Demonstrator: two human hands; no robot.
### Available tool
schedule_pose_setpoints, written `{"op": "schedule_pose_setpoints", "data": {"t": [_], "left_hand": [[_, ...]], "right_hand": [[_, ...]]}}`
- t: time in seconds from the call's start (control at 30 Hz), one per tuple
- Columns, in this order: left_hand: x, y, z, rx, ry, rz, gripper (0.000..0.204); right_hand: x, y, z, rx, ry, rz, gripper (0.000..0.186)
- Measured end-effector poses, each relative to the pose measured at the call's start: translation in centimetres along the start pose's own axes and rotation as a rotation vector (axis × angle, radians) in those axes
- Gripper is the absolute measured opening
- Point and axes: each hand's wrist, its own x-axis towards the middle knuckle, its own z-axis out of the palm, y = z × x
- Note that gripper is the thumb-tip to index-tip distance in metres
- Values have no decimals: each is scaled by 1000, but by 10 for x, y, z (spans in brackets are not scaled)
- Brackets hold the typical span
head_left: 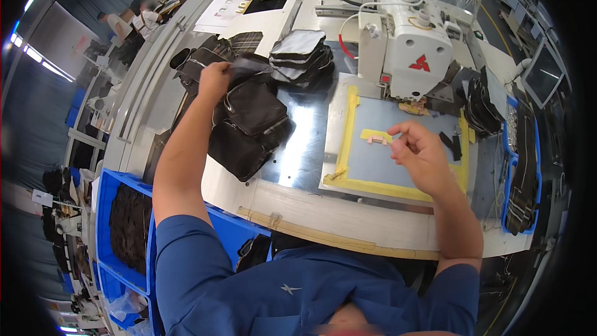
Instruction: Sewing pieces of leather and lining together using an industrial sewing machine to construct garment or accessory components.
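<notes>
My left hand (pixel 216 81) reaches to the left side of the table and pinches the edge of a dark fabric piece (pixel 252 65), which is blurred. Below that hand lies a heap of black zippered pouches (pixel 255 109). My right hand (pixel 423 158) hovers over the grey work plate framed with yellow tape (pixel 379 171). Its fingers are loosely curled and a little apart, with nothing visible in them. Close to its fingertips, a small pinkish block (pixel 377 140) rests on a yellow patch. Just behind is the head of a white industrial sewing machine (pixel 416 50).
A stack of silver-and-black fabric pieces (pixel 301 56) stands left of the machine. More black pieces (pixel 485 102) lie at the right, beside a blue tray (pixel 511 168) with dark strips. Blue bins (pixel 127 177) stand below the table at left. Other people work far off at upper left.
</notes>
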Motion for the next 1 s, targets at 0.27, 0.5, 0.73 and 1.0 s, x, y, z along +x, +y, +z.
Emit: {"op": "schedule_pose_setpoints", "data": {"t": [0.27, 0.5, 0.73, 1.0], "left_hand": [[-41, 7, -102, -373, 304, -121, 25], [-164, 27, -81, -323, 47, 29, 39], [-192, 102, -62, -113, 161, 59, 43], [-200, 138, -72, -68, 223, 269, 50]], "right_hand": [[-1, -11, -3, -58, 2, -1, 24], [3, -4, -1, -80, -36, 11, 17], [-2, 6, 5, 26, -13, 57, 14], [-1, 3, 4, -97, -96, 24, 16]]}}
